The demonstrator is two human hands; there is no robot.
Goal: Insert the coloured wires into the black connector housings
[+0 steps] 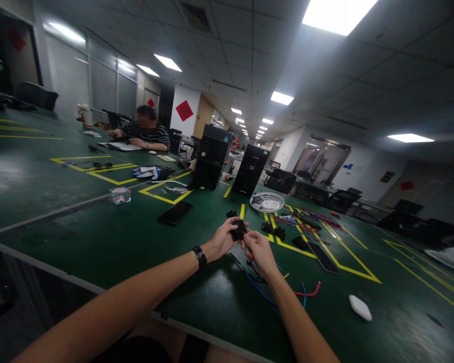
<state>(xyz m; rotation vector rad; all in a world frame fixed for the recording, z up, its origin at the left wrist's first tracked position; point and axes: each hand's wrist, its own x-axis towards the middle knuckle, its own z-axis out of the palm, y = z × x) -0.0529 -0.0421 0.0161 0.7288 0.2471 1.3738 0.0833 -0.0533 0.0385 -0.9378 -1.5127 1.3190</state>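
My left hand [224,236], with a black band on its wrist, grips a small black block-like part [239,230] above the green table. Close against that part, the fingers of my right hand [260,252] are pinched together. They appear to hold a thin wire at the block's edge, though the fingertips hide most of it. Loose blue wires [260,291] and a red wire [315,291] trail on the table beneath my right hand and forearm. More black parts [273,231] lie just beyond my hands on the right.
A black phone [176,213] and a clear box [120,195] lie to the left. Further off stand two black computer towers [213,157] and a white basket [267,201]. Bundled wires [306,222] and a white object [360,307] are on the right. Another person [147,133] sits opposite.
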